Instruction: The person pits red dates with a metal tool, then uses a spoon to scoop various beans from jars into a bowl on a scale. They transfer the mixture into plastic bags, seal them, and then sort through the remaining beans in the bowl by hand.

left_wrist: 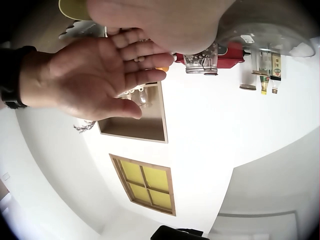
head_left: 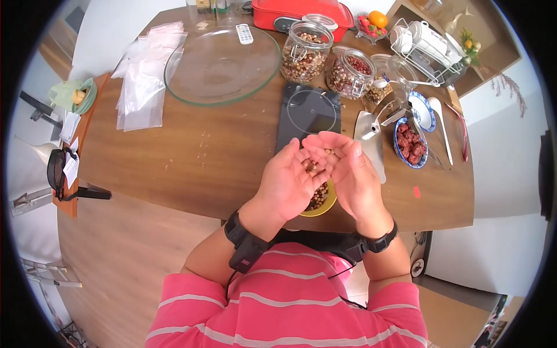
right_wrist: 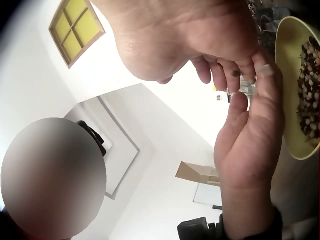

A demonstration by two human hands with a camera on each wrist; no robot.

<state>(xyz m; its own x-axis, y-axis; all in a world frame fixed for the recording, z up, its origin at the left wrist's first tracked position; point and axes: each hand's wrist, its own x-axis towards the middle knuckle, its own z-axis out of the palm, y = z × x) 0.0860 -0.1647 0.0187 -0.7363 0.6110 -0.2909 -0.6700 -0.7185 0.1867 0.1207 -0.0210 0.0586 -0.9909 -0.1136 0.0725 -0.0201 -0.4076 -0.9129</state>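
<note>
Fingers (head_left: 326, 139) cup beans (head_left: 311, 168), 2 hands (head_left: 284, 184) (head_left: 358, 187) above 1 bowl (head_left: 330, 203).

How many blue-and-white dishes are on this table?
2. The nearer dish holds dark red pieces; the farther dish lies just beyond it, beside the white spoon. Others may be hidden.

From here I see a bright pink short-sleeved shirt (head_left: 290, 301) with thin pale grey stripes, filling the bottom centre of the head view. Black straps circle both wrists, a boxy black module (head_left: 248, 253) with a small pink mark on the left one, and thin dark cables (head_left: 342, 271) run near the shirt.
</note>
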